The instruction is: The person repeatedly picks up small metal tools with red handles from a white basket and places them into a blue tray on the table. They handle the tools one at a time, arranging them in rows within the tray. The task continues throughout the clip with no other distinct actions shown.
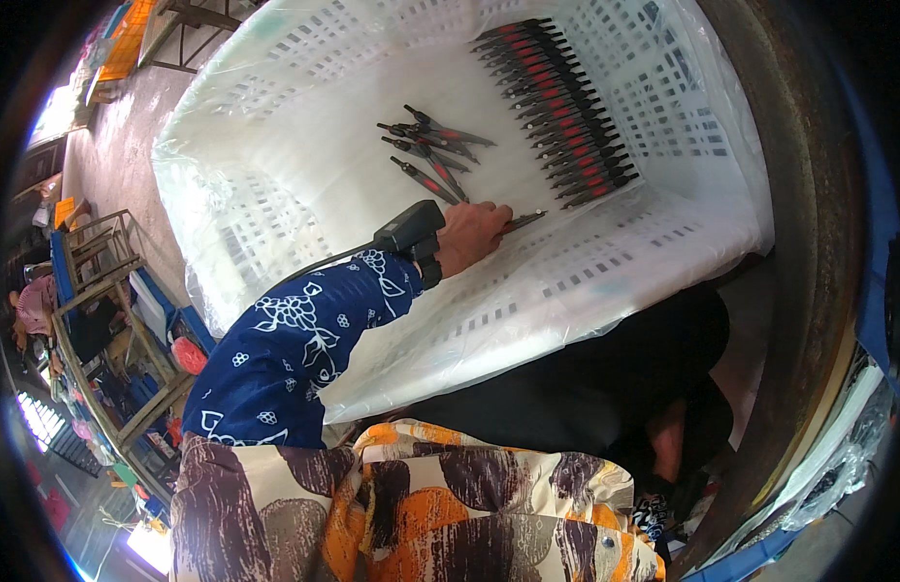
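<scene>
My left hand (472, 236), in a blue flowered sleeve with a black device strapped at the wrist, reaches into a white basket lined with clear plastic. Its fingers are closed on a slim dark drawing compass (525, 221) near the basket's near wall. Just beyond the hand lies a loose cluster of black and red compasses (430, 150), pointing various ways. Along the right side of the basket runs a neat row of similar compasses (566, 121), packed side by side. My right hand does not show.
The basket's slotted wall (275, 209) surrounds the work. A dark curved metal edge (809, 291) stands at the right. My patterned apron (469, 504) and black-clad leg (586, 378) lie below. A cluttered wooden frame (130, 359) stands at the left.
</scene>
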The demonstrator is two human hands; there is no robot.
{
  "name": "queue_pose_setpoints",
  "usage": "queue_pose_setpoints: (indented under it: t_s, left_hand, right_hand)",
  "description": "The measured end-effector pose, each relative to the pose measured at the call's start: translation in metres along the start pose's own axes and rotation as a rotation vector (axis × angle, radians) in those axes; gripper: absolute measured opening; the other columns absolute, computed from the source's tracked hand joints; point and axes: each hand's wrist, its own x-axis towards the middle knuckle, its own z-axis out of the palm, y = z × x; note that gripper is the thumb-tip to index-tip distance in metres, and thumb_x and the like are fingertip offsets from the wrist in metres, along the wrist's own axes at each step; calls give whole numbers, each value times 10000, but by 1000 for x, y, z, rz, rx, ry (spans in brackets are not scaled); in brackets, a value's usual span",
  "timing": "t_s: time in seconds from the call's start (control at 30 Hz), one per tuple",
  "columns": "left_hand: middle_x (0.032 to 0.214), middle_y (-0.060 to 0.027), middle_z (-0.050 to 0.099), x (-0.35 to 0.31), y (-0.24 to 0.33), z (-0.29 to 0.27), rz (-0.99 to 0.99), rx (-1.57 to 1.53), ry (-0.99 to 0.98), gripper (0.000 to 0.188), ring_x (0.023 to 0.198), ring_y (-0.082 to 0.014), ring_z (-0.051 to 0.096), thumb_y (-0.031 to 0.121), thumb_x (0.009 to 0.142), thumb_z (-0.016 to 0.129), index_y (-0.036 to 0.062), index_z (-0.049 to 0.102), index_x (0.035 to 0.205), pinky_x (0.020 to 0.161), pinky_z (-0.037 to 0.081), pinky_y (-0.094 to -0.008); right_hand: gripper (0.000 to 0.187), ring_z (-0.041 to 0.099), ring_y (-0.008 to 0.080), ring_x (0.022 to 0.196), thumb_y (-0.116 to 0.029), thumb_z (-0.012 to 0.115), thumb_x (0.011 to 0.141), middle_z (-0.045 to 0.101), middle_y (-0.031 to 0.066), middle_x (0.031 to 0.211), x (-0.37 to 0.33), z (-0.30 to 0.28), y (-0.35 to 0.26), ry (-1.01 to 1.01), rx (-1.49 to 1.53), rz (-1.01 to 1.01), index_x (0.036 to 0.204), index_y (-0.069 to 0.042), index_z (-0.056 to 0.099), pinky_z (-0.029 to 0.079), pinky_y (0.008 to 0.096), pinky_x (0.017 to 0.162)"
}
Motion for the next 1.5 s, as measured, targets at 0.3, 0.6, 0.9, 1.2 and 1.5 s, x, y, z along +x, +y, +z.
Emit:
queue_pose_setpoints:
  t_s: [0.3,0.6,0.9,1.2,1.5]
  left_hand:
    - [706,-138,589,3,-8,11,55,17,4,162,677,-357,585,172,823,624,73,557,933,583,460,-446]
    - [646,-133,599,-1,3,6,-45,78,17,131,630,-346,597,192,807,639,82,589,857,546,451,-439]
    - [705,-151,631,-2,3,5,-180,-110,-13,106,686,-339,622,160,784,654,65,627,822,591,475,-419]
    - [625,-166,593,3,-5,12,-203,-43,-15,172,629,-355,595,181,745,701,45,597,736,557,466,-427]
    - [661,-165,608,-2,-3,8,-150,60,-3,210,649,-347,609,235,788,670,43,596,749,554,471,-426]
  right_hand:
    - [315,540,170,863,-196,477,942,591,85,1012,10,-30,-7,61,-226,14,1213,-42,512,443,305,817]
    - [186,518,158,716,-170,504,924,580,65,826,23,-63,-10,58,-1262,-278,1026,-45,597,457,308,733]
    - [144,517,142,700,-122,476,919,569,56,806,5,-5,35,140,-1268,-315,932,-56,602,458,296,688]
    - [219,525,169,681,-159,470,916,603,79,856,14,-45,13,45,-1020,-197,1030,-39,612,455,312,652]
    - [256,559,160,781,-161,493,911,631,74,968,25,-27,31,113,-1112,-304,1096,-31,614,463,294,700]
